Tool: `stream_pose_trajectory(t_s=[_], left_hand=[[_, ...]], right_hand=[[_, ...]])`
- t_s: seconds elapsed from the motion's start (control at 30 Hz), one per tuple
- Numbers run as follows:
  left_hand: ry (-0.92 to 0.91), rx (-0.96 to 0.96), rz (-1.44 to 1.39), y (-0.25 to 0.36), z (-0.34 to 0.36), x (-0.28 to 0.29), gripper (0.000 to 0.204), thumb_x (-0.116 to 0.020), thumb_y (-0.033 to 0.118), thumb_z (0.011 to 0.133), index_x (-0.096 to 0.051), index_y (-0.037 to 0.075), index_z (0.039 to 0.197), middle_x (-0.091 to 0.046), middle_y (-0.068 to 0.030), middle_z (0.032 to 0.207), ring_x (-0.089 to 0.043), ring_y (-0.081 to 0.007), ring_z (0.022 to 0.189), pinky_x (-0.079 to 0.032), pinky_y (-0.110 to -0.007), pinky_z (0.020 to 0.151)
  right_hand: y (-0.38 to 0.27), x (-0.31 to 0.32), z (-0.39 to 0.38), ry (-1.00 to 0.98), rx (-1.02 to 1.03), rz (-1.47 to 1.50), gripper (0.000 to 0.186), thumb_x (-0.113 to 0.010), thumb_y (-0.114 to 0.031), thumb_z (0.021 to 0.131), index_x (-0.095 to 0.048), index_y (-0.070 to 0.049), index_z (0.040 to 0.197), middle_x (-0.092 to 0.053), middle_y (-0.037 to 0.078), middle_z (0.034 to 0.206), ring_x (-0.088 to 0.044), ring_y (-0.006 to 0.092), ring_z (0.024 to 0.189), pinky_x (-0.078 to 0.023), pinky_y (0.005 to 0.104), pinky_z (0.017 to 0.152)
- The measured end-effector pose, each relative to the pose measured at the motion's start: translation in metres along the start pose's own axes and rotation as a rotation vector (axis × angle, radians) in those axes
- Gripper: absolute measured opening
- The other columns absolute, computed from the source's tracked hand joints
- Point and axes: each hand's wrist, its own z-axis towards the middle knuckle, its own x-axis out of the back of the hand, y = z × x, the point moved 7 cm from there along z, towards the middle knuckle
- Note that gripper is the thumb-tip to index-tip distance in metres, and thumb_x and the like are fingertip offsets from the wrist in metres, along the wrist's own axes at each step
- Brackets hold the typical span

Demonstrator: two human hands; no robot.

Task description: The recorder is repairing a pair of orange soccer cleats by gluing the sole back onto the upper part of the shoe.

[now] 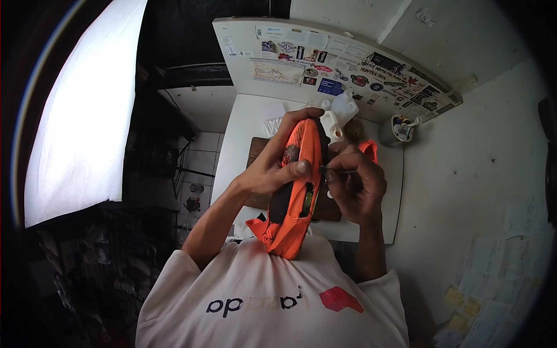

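Observation:
An orange and black shoe [297,217] stands lengthwise in front of my chest, its lower end against my shirt. My left hand [278,165] is closed around its upper part, with the thumb pressed on the near side and fingers over the top. Beside the shoe's right edge, my right hand [357,182] pinches a thin, dark, pen-like tool [346,171]; its tip is close to or touching the edge, I cannot tell which. Below the tip, a dark gap with something greenish shows along the shoe's side. Another orange item [368,151], partly hidden, lies behind my right hand.
Under my hands is a white table [229,151] with a brown wooden board [255,152]. White plastic bottles [343,109] stand at the back. A grey container [397,132] of tools sits at the far right corner, below a sticker-covered panel [348,52].

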Motion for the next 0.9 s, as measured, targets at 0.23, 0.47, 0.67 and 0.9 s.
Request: stream_pose_trajectory(t_s=[0.23,0.47,0.67,0.9], left_hand=[[-0.02,0.005,0.008,0.002,0.002,-0.001,0.123,-0.071,0.082,0.077,-0.027,0.0,0.157,-0.049,-0.016,0.139,-0.052,-0.0285,0.133,-0.039,-0.043,0.114],[-0.023,-0.005,-0.013,-0.002,0.0,-0.001,0.121,-0.072,0.08,0.078,-0.027,0.0,0.157,-0.054,-0.0154,0.132,-0.055,-0.0285,0.13,-0.041,-0.044,0.113],[-0.015,-0.002,-0.009,0.003,0.001,-0.001,0.122,-0.072,0.08,0.077,-0.027,-0.001,0.157,-0.054,-0.0151,0.131,-0.055,-0.0285,0.13,-0.041,-0.044,0.113],[-0.03,0.05,-0.055,0.001,-0.001,-0.004,0.121,-0.072,0.08,0.078,-0.028,-0.001,0.157,-0.051,-0.016,0.135,-0.055,-0.0282,0.129,-0.04,-0.043,0.113]], right_hand=[[0.0,0.002,0.001,0.033,-0.059,0.047,0.013,-0.072,0.002,0.088,-0.062,-0.003,0.095,-0.064,0.005,0.076,-0.061,0.0115,0.064,-0.046,0.0265,0.059],[0.001,0.002,0.001,0.063,-0.109,0.045,0.015,-0.073,0.002,0.087,-0.063,-0.002,0.096,-0.063,0.005,0.076,-0.061,0.0112,0.065,-0.046,0.027,0.059],[-0.005,0.003,0.004,-0.025,-0.065,-0.008,0.013,-0.073,0.003,0.087,-0.064,-0.003,0.094,-0.062,0.003,0.076,-0.059,0.0092,0.065,-0.045,0.0261,0.06],[-0.012,0.0,0.002,-0.092,0.079,-0.026,0.013,-0.073,0.002,0.087,-0.064,-0.004,0.094,-0.063,0.002,0.077,-0.057,0.0088,0.065,-0.045,0.0265,0.059]])
